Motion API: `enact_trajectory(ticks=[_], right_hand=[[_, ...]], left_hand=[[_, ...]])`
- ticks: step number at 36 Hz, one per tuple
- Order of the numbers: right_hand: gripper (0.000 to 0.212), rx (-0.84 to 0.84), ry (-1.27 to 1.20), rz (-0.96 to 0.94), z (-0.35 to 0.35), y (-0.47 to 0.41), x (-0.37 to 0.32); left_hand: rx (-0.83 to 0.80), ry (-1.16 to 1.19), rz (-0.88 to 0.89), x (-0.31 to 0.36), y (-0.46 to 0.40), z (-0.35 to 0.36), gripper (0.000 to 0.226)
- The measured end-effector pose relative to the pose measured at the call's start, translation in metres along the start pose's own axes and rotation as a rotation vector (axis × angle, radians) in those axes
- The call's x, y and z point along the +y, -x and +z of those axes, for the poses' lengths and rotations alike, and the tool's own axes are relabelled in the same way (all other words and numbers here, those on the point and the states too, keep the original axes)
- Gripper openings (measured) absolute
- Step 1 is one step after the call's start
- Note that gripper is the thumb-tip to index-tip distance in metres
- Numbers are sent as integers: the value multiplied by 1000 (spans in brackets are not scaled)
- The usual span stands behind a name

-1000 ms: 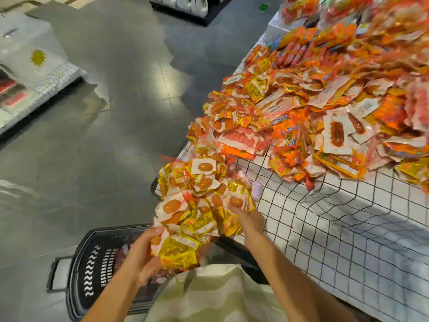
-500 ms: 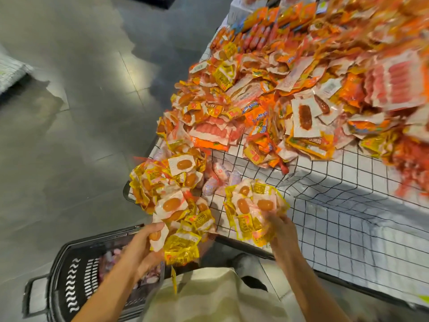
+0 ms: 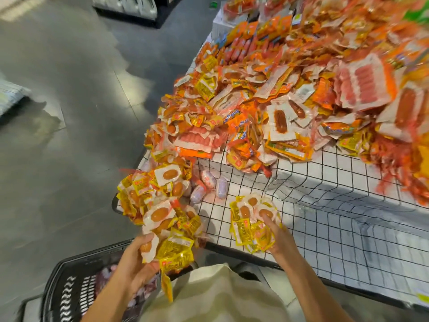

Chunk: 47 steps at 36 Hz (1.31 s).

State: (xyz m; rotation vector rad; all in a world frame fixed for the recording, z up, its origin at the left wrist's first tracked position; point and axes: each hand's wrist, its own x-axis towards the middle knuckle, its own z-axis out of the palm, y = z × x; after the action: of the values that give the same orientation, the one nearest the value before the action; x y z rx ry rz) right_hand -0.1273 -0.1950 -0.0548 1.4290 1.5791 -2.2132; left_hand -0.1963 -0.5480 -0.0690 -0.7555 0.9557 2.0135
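Left hand (image 3: 137, 259), 7 o'clock: fingers curled round the bottom of large packet bunch (image 3: 160, 205), which is draped over the table corner. Right hand (image 3: 276, 238), 5 o'clock: grips small packet bunch (image 3: 248, 226) on checked tablecloth (image 3: 336, 228). Black basket (image 3: 69, 287) at 7 o'clock.

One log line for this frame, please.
left hand: grips yellow packets near basket | right hand: grips second bunch over table
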Motion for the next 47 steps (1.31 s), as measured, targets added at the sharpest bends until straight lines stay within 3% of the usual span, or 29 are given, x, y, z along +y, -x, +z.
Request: enact_trajectory(ticks=[5,12,16,19,23,28,31,33,35,38,47], right_hand=[[41,24,11,4,0,6,-3],[38,60,-128,8,-2,12,11],[30,115,-150,-10,-4,16,21],[36,92,-206,-21,-8,21,28],[49,83,-313,-10,-19,31,30],[51,33,-392,-46,-43,54,26],[48,60,-401,-56,-66,70,22],[41,81,-456,-60,-88,78,23],[41,83,-509,-77,-116,88,27],[52,105,-589,-101,-166,105,38],[54,216,-749,-215,-318,160,102]], left_hand=[[5,16,11,-3,6,0,72],[-57,13,-13,-8,19,-3,44],[-219,35,-72,-4,27,-1,58],[-386,98,-88,-3,33,5,48],[-303,-70,-112,-3,36,22,44],[-166,-43,-72,-15,42,60,44],[-172,-43,-89,-34,46,84,47],[-65,-148,1,-50,52,100,31],[-64,-227,39,-68,56,118,15],[-41,-314,71,-111,51,141,21],[-130,-460,-49,-277,51,232,13]])
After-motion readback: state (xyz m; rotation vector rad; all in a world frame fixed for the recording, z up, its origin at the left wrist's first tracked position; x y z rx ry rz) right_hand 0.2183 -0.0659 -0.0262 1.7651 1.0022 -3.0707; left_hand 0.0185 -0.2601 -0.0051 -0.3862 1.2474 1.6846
